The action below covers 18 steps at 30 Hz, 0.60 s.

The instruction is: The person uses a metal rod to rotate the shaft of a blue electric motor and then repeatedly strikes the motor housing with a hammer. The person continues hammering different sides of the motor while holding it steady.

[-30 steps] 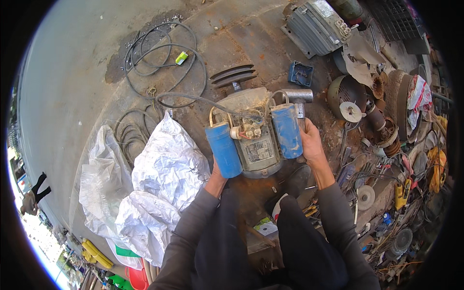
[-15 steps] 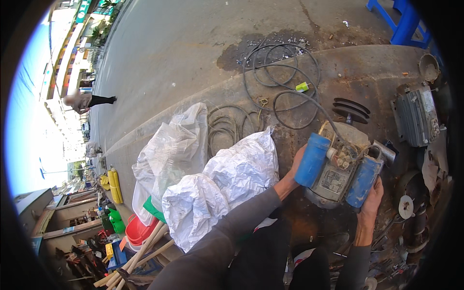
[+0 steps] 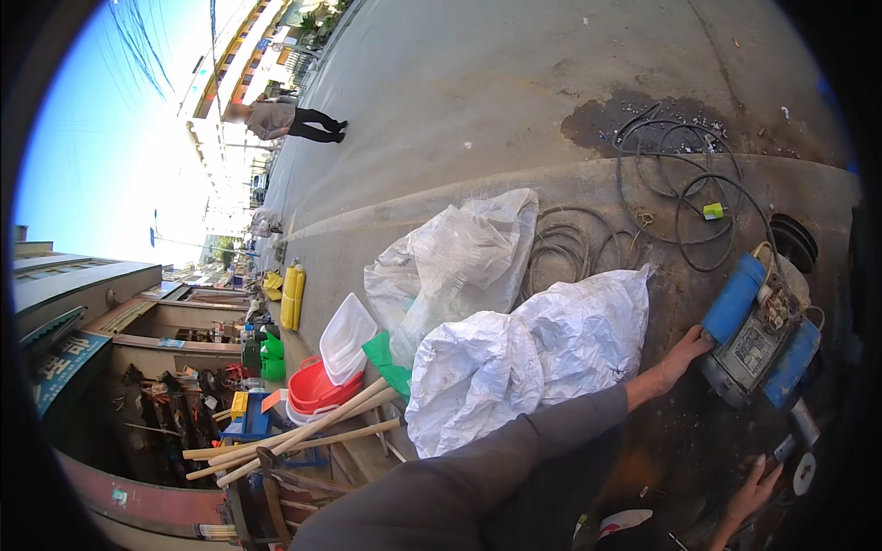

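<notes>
At the right, a dusty motor (image 3: 744, 358) bears two blue cylinders (image 3: 731, 301), (image 3: 788, 367), exposed wiring and a cable; a black pulley (image 3: 792, 241) shows at its upper end. My left hand (image 3: 682, 351) grips the motor's left side by the upper blue cylinder, fingertips partly hidden. Below the motor, my right hand (image 3: 751, 489) is off it, fingers apart and holding nothing, beside a silver metal piece (image 3: 805, 424) and a pale disc (image 3: 805, 473).
White sacks (image 3: 570, 340) and clear plastic sheeting (image 3: 450, 253) lie left of the motor, coiled cable (image 3: 680, 197) above. Red tubs (image 3: 317, 395), wooden poles (image 3: 276, 455) and a cluttered storefront (image 3: 156, 367) are at left. A person (image 3: 274, 119) is out on the pavement.
My view has swung left toward the street, shifting the motor rightward in the picture. My right hand has let go of the motor's right side and dropped below it.
</notes>
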### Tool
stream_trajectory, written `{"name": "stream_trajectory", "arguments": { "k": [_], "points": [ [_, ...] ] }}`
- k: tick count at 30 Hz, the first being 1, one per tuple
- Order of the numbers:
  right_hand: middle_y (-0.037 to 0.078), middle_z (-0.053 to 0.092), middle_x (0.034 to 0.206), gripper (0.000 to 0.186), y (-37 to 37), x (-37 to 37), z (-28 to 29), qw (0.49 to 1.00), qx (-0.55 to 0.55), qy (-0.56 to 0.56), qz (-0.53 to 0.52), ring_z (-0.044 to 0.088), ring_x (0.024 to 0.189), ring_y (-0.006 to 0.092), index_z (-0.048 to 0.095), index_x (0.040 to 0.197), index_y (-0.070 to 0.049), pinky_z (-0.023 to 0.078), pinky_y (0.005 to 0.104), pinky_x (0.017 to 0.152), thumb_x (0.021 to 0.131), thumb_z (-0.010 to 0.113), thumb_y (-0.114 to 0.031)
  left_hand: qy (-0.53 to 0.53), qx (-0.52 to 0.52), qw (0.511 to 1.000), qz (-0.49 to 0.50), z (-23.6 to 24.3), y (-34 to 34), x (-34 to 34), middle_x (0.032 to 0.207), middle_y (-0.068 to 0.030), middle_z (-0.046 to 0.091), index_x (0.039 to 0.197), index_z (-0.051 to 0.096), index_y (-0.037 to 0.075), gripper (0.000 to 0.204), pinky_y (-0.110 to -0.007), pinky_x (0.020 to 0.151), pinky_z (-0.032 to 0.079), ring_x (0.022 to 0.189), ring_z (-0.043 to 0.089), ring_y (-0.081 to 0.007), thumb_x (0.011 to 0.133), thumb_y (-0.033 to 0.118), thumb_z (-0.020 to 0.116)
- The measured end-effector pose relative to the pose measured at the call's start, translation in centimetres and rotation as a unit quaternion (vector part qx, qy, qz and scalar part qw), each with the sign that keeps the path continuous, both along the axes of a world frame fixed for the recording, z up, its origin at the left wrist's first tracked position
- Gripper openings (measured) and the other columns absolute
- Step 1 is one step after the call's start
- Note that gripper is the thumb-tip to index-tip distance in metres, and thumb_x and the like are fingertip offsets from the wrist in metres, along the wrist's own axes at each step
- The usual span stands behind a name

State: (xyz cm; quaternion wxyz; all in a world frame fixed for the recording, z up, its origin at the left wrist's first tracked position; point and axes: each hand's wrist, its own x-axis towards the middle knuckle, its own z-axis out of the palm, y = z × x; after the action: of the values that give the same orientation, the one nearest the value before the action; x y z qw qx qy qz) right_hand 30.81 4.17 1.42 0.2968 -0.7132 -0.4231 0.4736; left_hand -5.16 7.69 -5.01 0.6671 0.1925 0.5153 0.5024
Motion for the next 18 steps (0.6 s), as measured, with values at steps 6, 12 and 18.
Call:
{"name": "stream_trajectory", "arguments": {
  "k": [6, 12, 18],
  "points": [
    [-0.005, 0.054, 0.075, 0.025, -4.9, 0.4, 5.7, 0.992, -0.115, 0.059, 0.000, 0.047, 0.061, 0.0042, 0.063, 0.105, -0.004, 0.038, 0.0273, 0.053, 0.107, 0.069, -0.028, -0.105, -0.015, 0.993, 0.042, 0.0, -1.6, 0.1, 0.145, -0.0069, 0.061, 0.150, 0.053, 0.001, 0.059, -0.036, 0.119, 0.036, 0.134, 0.054, -0.0186, 0.109, 0.043, 0.063],
    [0.013, 0.067, 0.081, 0.044, -2.5, -1.7, 7.1, 0.992, -0.084, -0.017, 0.090, 0.065, 0.074, 0.0213, 0.068, 0.118, 0.003, 0.051, 0.0381, 0.070, 0.106, 0.067, -0.038, -0.003, -0.040, 0.998, 0.039, 0.7, -1.5, -0.5, 0.150, -0.0065, 0.060, 0.155, 0.051, 0.013, 0.076, -0.048, 0.116, 0.043, 0.135, 0.057, -0.0287, 0.102, 0.066, 0.061],
    [0.026, 0.075, 0.107, 0.047, 3.7, -0.5, 8.8, 0.989, 0.035, -0.043, 0.138, 0.072, 0.100, 0.0435, 0.065, 0.139, 0.001, 0.055, 0.0448, 0.087, 0.104, 0.064, -0.031, 0.061, -0.053, 0.996, 0.039, 1.0, -1.3, -0.2, 0.150, -0.0062, 0.059, 0.158, 0.047, 0.014, 0.084, -0.051, 0.110, 0.049, 0.134, 0.057, -0.0301, 0.100, 0.075, 0.056]
  ]
}}
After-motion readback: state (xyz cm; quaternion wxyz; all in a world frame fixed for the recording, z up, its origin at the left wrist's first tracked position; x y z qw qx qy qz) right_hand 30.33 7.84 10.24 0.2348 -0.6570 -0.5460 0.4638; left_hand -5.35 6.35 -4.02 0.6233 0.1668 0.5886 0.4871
